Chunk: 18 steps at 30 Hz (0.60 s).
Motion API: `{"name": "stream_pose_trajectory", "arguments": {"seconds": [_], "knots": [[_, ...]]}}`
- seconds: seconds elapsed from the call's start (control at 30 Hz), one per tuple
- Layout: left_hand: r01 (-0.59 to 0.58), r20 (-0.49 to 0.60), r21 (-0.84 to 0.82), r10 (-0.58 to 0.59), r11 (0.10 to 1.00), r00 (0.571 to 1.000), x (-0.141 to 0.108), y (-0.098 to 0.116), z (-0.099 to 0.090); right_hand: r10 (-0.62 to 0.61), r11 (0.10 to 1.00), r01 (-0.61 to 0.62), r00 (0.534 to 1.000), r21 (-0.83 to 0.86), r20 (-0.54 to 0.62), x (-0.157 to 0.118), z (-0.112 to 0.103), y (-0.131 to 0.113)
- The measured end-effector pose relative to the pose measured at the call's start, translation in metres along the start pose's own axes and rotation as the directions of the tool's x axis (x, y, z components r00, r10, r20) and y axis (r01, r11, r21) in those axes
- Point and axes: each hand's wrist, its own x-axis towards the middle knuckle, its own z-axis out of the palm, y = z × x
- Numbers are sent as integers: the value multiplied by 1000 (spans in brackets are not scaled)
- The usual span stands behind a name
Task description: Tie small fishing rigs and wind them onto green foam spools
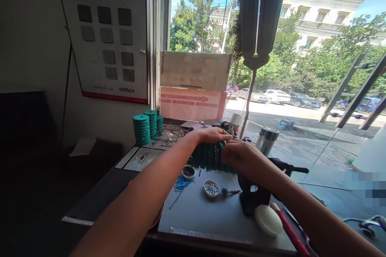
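Note:
Both arms reach forward over the work table. Beyond the forearms lies a sideways row of dark green ribbed discs (206,156), partly covered by my hands. My left hand (214,133) rests along the top of this row, its fingers bent together toward the right. Close against it, my right hand (237,153) is curled into a fist at the row's right end. Whatever the fingertips pinch is hidden between the two hands. A black stand (253,200) shows beneath my right forearm.
Teal spools (141,130) stand stacked at the back left. On the table are a dish of small beads (211,188), a dish of dark bits (188,172), blue strips (182,184), a pale oval object (268,220) and a red-handled brush (288,227). A metal canister (267,140) stands behind.

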Motion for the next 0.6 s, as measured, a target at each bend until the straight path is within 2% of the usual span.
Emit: {"name": "stream_pose_trajectory", "arguments": {"seconds": [0.13,0.27,0.3,0.33,0.37,0.4,0.43,0.5,0.6], "knots": [[0,-26,3,0,1000,1000,0,-2,1,15,996,-18,999,-83,-36,0,-1,-2],[-6,-88,26,8,1000,996,-2,-1,2,-5,995,-10,987,-95,-158,-16,10,-17],[-7,-113,37,11,999,994,-3,-1,2,4,994,-19,990,-104,-138,-21,19,-22],[-6,-137,49,13,999,990,-4,0,2,32,991,-37,999,-127,-38,-26,30,-24],[-4,-156,61,14,998,988,-6,1,2,97,975,-68,987,-211,131,-30,45,-25],[-1,-166,71,13,997,986,-7,2,2,183,943,-74,930,-325,319,-32,60,-24],[0,-165,78,13,997,986,-9,2,1,237,923,-95,903,-372,359,-32,76,-21],[-1,-142,82,13,997,990,-13,3,1,301,893,-133,886,-429,352,-27,104,-9],[-23,-111,71,31,997,993,-20,4,1,299,891,-136,894,-432,335,-17,128,9]]}}
